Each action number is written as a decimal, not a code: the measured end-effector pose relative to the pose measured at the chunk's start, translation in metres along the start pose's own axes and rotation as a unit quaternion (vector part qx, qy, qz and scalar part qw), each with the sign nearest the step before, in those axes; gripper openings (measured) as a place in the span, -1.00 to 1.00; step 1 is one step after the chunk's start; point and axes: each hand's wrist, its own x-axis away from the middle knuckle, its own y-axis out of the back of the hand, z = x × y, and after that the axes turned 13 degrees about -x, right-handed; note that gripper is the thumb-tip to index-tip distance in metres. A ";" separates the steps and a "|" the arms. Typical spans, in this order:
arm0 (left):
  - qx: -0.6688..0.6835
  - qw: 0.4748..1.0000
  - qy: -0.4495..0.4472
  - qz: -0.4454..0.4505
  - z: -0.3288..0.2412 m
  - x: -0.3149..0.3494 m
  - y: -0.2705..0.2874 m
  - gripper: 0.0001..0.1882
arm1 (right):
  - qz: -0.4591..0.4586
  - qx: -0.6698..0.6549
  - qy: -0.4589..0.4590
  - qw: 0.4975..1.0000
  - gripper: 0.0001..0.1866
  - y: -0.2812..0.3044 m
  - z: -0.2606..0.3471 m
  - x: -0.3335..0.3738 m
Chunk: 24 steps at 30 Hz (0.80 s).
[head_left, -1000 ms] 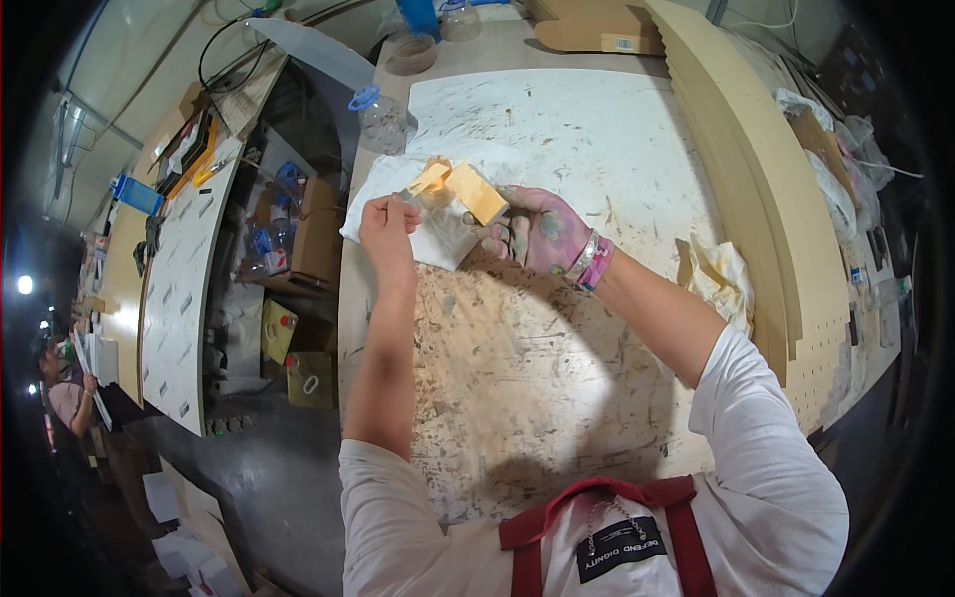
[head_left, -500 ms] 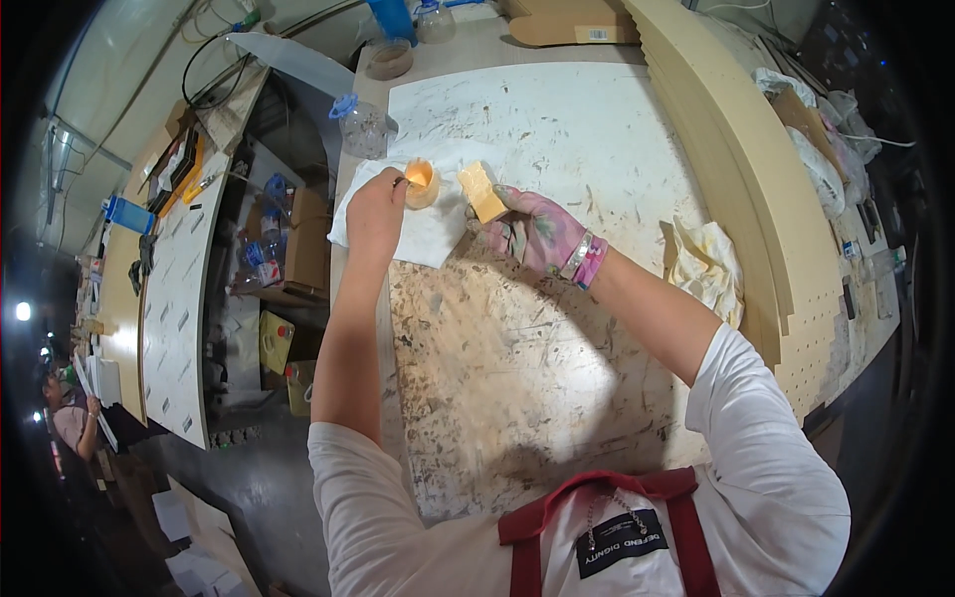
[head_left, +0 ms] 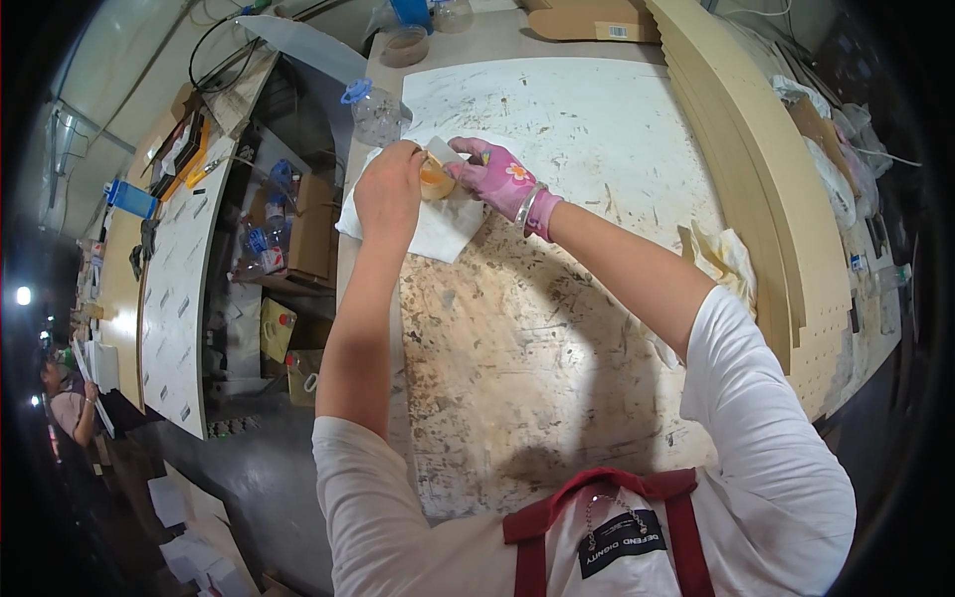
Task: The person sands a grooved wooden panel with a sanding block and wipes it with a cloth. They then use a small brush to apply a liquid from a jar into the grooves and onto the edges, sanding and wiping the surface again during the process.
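A small tub [head_left: 438,187] with orange contents stands on a white cloth [head_left: 443,234] near the left side of the worktable. My bare left hand [head_left: 389,189] is closed at its left rim; whatever the fingertips pinch is hidden. From the right, my right hand [head_left: 500,181], in a pink flowered glove, grips a small flat block [head_left: 443,150] with a pale grey face toward me. This block is tilted above the tub's far rim. Most of its other side cannot be seen.
A clear bottle with a blue cap [head_left: 375,114] stands behind my left hand. Beyond it is a round brown dish [head_left: 405,47]. Long stacked boards [head_left: 741,169] line the right, with a crumpled stained cloth [head_left: 723,261] beside them. At far left, another person [head_left: 72,403] holds white sheets.
My right hand has moved left and turned the block, so its pale grey face shows instead of the yellowish one. Both hands now meet around the tub.
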 end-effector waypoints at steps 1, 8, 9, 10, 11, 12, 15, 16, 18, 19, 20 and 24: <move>0.001 1.000 0.001 0.004 0.000 0.002 -0.005 -0.86 | 0.003 0.055 -0.021 0.998 -0.49 0.005 -0.001 0.004; -0.067 0.989 0.041 0.128 0.008 0.002 0.007 -0.79 | 0.041 -0.291 -0.170 0.941 -0.49 0.003 0.037 0.093; -0.065 0.993 0.007 0.103 0.008 0.001 0.004 -0.72 | 0.096 -0.431 -0.191 0.877 -0.52 0.011 0.029 0.109; -0.061 0.995 -0.028 0.078 0.008 0.000 0.001 -0.65 | 0.150 -0.560 -0.200 0.790 -0.55 0.018 0.020 0.128; -0.045 0.995 -0.045 0.071 0.000 -0.006 0.002 -0.58 | 0.141 -0.620 -0.223 0.739 -0.53 0.024 0.018 0.150; -0.025 0.995 -0.063 0.067 -0.012 -0.013 0.008 -0.51 | 0.046 -0.597 -0.204 0.775 -0.68 0.023 0.032 0.181; 0.081 0.987 -0.108 0.087 -0.067 -0.031 0.018 -0.62 | 0.118 -0.552 -0.153 0.811 -0.57 0.052 0.019 0.259; 0.122 0.978 -0.097 0.137 -0.101 -0.026 0.038 -0.65 | 0.069 -0.562 -0.132 0.813 -0.57 0.062 0.028 0.289; 0.172 0.953 -0.176 0.179 -0.161 -0.015 0.053 -0.67 | 0.092 -0.490 -0.155 0.853 -0.51 0.077 0.056 0.347; 0.199 0.937 -0.219 0.187 -0.192 -0.010 0.051 -0.67 | 0.068 -0.486 -0.130 0.861 -0.44 0.088 0.058 0.377; 0.219 0.921 -0.259 0.192 -0.221 -0.007 0.051 -0.68 | 0.046 -0.490 -0.116 0.863 -0.44 0.100 0.063 0.408; 0.297 0.847 -0.405 0.173 -0.365 0.006 0.045 -0.67 | -0.317 -0.122 0.012 0.941 -0.40 0.150 0.056 0.545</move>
